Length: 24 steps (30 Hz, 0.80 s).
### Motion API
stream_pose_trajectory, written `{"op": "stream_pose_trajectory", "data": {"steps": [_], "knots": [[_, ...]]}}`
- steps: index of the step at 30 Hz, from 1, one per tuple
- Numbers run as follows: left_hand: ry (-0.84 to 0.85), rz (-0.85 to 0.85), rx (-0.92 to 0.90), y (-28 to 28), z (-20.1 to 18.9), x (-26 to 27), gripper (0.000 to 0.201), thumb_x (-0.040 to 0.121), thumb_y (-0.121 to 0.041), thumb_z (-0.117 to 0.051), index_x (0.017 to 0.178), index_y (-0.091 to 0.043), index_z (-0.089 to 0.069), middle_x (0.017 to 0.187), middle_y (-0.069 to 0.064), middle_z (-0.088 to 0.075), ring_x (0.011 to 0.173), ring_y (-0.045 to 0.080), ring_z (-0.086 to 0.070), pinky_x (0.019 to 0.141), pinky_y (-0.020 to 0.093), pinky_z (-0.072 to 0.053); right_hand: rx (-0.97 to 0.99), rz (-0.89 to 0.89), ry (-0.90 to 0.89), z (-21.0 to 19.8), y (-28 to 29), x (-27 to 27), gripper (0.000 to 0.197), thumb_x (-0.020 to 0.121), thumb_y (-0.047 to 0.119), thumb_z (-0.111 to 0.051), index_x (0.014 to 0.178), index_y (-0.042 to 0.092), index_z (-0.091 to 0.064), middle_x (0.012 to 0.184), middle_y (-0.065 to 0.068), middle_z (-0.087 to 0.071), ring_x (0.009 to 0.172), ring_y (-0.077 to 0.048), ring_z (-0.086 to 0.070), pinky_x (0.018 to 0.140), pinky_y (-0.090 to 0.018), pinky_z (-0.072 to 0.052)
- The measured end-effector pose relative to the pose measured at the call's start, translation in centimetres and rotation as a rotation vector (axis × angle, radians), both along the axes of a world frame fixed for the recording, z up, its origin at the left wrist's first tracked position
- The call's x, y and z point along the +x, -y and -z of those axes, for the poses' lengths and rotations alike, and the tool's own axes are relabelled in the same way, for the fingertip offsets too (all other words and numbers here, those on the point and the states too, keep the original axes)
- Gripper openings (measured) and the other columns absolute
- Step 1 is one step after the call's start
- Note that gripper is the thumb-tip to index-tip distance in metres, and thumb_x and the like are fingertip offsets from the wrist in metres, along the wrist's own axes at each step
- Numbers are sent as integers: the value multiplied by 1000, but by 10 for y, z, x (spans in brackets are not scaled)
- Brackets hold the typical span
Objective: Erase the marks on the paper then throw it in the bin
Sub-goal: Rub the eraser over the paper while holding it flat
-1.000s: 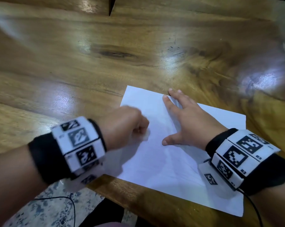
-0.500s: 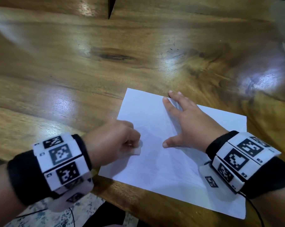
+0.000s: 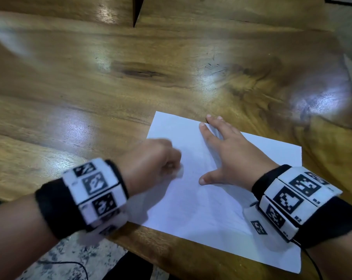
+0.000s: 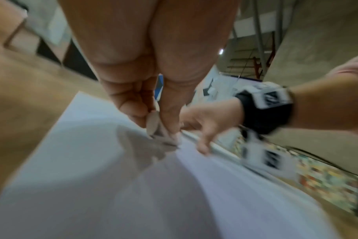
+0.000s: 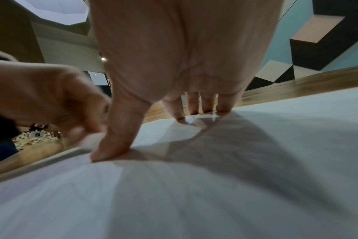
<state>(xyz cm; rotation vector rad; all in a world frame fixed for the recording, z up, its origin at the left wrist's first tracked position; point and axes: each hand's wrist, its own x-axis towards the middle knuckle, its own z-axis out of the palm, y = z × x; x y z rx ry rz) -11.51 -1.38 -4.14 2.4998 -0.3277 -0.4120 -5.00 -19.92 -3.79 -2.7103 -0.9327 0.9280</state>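
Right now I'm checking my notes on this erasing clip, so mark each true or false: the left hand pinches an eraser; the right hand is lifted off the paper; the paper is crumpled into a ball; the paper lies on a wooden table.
1. The left hand pinches an eraser: true.
2. The right hand is lifted off the paper: false, it presses flat on it.
3. The paper is crumpled: false, it lies flat.
4. The paper lies on a wooden table: true.

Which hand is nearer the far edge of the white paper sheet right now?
Right. The right hand presses flat on the white paper sheet, fingertips at its far edge. The left hand pinches a small white eraser nearer the sheet's left edge.
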Motion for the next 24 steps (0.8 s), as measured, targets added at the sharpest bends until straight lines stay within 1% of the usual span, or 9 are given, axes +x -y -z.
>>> {"op": "stream_pose_trajectory", "data": {"steps": [3, 6, 11, 12, 14, 16, 19, 22, 24], "knots": [[108, -75, 38, 4, 2, 25, 14, 74, -24, -70, 70, -12, -65, 68, 3, -53, 58, 15, -41, 54, 24, -29, 5, 4, 2, 1, 0, 0, 121, 64, 58, -73, 148, 26, 8, 154, 10, 23, 142, -9, 20, 115, -24, -5], [17, -20, 2, 4, 5, -1, 17, 75, -26, -68, 62, -17, -60, 65, 0, -51, 50, 7, -42, 50, 20, -27, 9, 1, 0, 1, 1, 0, 121, 64, 57, -73, 149, 25, 8, 155, 10, 22, 142, -9, 19, 115, -24, -4], [-176, 53, -19, 4, -2, -32, 9, 70, -26, -62, 66, -18, -64, 69, -6, -51, 62, 4, -50, 55, 8, -34, 11, 3, -4, 0, 1, 0, 120, 65, 56, -73, 149, 25, 8, 155, 9, 23, 142, -9, 20, 115, -24, -4], [-151, 14, -33, 6, -3, -22, 13, 70, -30, -61, 67, -18, -64, 68, -5, -52, 62, 6, -50, 55, 8, -34, 12, 2, -1, 1, 1, 0, 120, 65, 57, -73, 149, 25, 8, 155, 9, 22, 143, -10, 19, 115, -23, -4], [-39, -89, -21, 11, -6, 3, 16, 71, -35, -66, 69, -18, -66, 69, 2, -60, 64, 17, -55, 60, 24, -44, 15, 1, 8, 2, 1, 0, 121, 65, 57, -73, 149, 25, 8, 155, 8, 22, 143, -10, 19, 114, -23, -2], [-21, -143, -18, 16, -6, 17, 14, 75, -28, -69, 73, -15, -67, 73, 6, -62, 66, 20, -55, 62, 27, -42, 15, 1, 7, 2, 1, 0, 121, 64, 58, -73, 149, 25, 7, 155, 8, 22, 143, -10, 19, 114, -23, -2], [-84, -23, 15, 23, 1, -4, 14, 78, -23, -64, 67, -14, -62, 69, 2, -50, 62, 16, -47, 57, 23, -30, 22, -6, 7, 3, 2, 1, 121, 65, 57, -73, 149, 24, 7, 155, 7, 21, 143, -11, 18, 114, -23, -2], [-96, 161, 98, 21, 7, -36, 9, 82, -9, -56, 85, -3, -62, 65, -3, -46, 50, -2, -50, 49, 10, -36, 18, -3, 3, 3, 2, 1, 120, 65, 57, -73, 149, 24, 8, 155, 8, 21, 143, -11, 19, 115, -24, -3], [-56, 175, 77, 19, 6, -33, 15, 83, -12, -54, 88, -1, -62, 66, -5, -47, 51, -2, -52, 50, 8, -37, 20, -2, 0, 2, 2, 0, 120, 66, 57, -73, 149, 25, 8, 155, 8, 22, 143, -10, 19, 114, -24, -2]]}}
